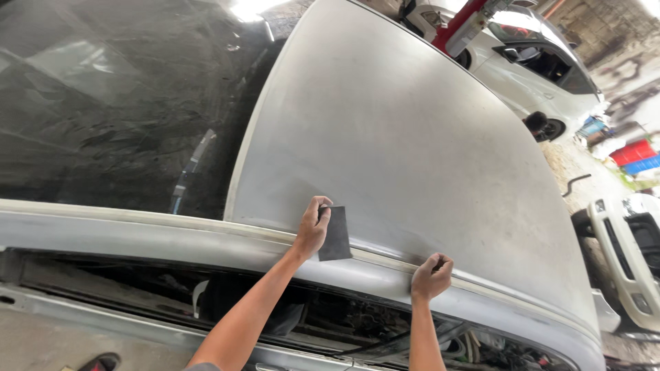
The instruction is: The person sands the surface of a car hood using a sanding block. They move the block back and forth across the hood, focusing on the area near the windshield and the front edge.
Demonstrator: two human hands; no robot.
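Note:
A dull grey, sanded car roof [412,137] fills the middle of the head view. My left hand [311,229] presses a dark grey sheet of sandpaper [335,235] flat against the roof's near edge, just above the roof rail [172,237]. My right hand [431,275] rests on that rail further right, fingers curled into a loose fist; I see nothing in it. Both forearms reach up from the bottom of the view.
The dark windscreen [110,103] lies to the left of the roof. Below the rail the open door frame shows the car's interior [275,309]. A white car [536,69] stands beyond, another white vehicle [629,254] at right, with a red lift post [457,24].

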